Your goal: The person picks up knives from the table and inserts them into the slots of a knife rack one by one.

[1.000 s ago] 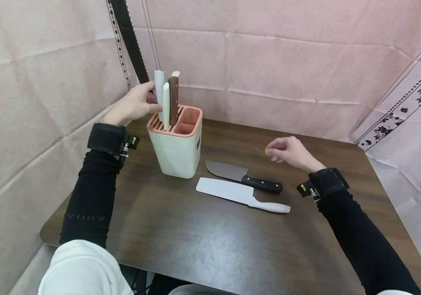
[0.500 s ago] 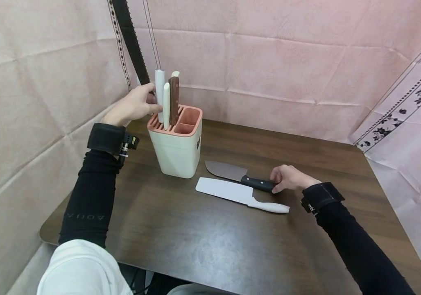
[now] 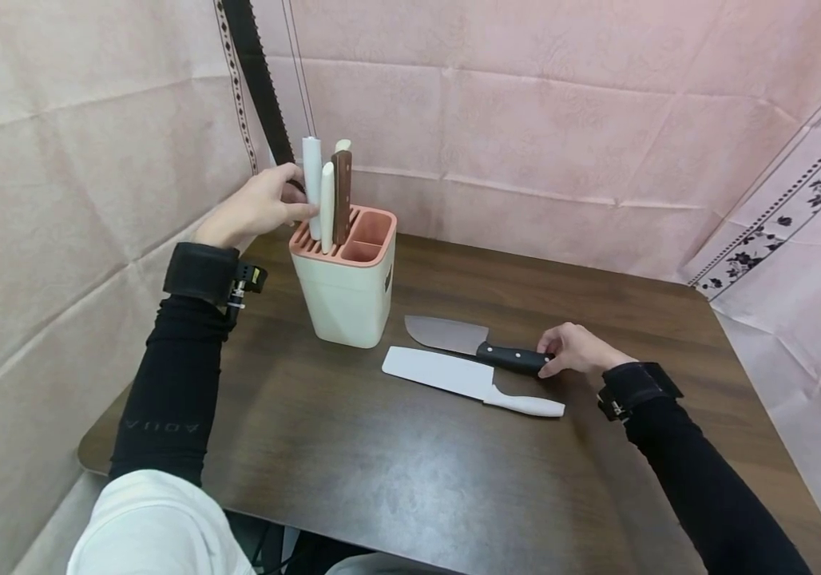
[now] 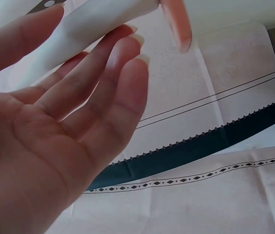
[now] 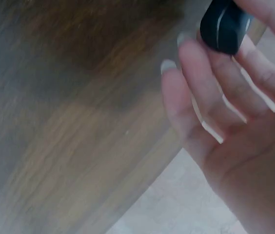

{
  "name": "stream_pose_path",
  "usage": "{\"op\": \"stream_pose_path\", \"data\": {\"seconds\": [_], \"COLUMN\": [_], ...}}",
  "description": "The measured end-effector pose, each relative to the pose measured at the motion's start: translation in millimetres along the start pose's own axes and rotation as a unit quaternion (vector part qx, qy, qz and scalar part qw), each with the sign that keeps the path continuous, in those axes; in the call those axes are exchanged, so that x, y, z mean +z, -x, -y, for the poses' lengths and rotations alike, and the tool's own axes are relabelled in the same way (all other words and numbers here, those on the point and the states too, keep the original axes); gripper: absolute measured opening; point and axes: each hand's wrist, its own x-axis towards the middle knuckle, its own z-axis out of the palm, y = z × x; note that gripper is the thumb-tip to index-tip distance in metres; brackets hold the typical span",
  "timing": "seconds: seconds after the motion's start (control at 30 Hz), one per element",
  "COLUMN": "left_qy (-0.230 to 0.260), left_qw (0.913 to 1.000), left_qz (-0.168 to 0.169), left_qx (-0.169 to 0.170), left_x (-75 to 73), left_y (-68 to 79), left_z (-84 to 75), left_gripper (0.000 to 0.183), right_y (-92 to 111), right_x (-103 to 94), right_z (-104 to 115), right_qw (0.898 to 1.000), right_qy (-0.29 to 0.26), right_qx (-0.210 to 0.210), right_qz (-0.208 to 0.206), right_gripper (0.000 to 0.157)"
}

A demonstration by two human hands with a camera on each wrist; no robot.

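Note:
My left hand point(image 3: 259, 204) is at the knife block point(image 3: 343, 307), thumb and fingers around the upright handle of a white-handled knife point(image 3: 312, 180). In the left wrist view its fingers point(image 4: 127, 92) curve beside that white handle point(image 4: 93, 24). The blade is hidden inside the block. On the table, a black-handled kitchen knife point(image 3: 446, 334) lies with its broad grey blade toward the block. My right hand point(image 3: 576, 351) pinches the end of its handle. In the right wrist view the black handle end point(image 5: 223, 29) sits between thumb and fingers. A white cleaver point(image 3: 439, 370) lies just nearer to me.
A pale green handle point(image 3: 327, 208) and a brown wooden handle point(image 3: 342, 196) also stand in the block's slots, close to my left hand. Pink patterned cloth point(image 3: 525, 144) hangs behind and left of the brown table point(image 3: 382, 471).
My right hand has come down toward me from above the table and taken the black knife's handle. That knife has shifted slightly right. The left hand has stayed at the block.

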Motion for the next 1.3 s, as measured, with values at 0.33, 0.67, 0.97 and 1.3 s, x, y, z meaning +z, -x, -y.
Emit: {"op": "stream_pose_path", "data": {"seconds": [0.33, 0.67, 0.97, 1.3], "left_qy": [-0.003, -0.008, -0.034, -0.059], "left_qw": [1.0, 0.9994, 0.999, 0.9971], "left_qz": [0.005, -0.034, -0.024, 0.042], "left_qx": [-0.001, -0.001, -0.016, 0.023], "left_x": [-2.2, -2.6, -5.9, -7.6], "left_y": [2.3, 7.7, 15.8, 23.7], "left_z": [0.7, -1.1, -8.9, -21.8], "left_gripper": [0.046, 0.049, 0.041, 0.033], "right_y": [16.0, 24.7, 19.7, 7.3], "right_x": [-40.8, -86.6, -104.7, -110.9], "right_z": [5.0, 42.9, 76.1, 100.5], "right_qw": [0.997, 0.988, 0.963, 0.917], "right_qy": [-0.067, -0.111, -0.214, -0.347], "right_qx": [-0.029, -0.037, -0.07, -0.11], "right_qz": [-0.019, -0.102, -0.146, -0.163], "right_gripper": [0.035, 0.034, 0.037, 0.033]}}
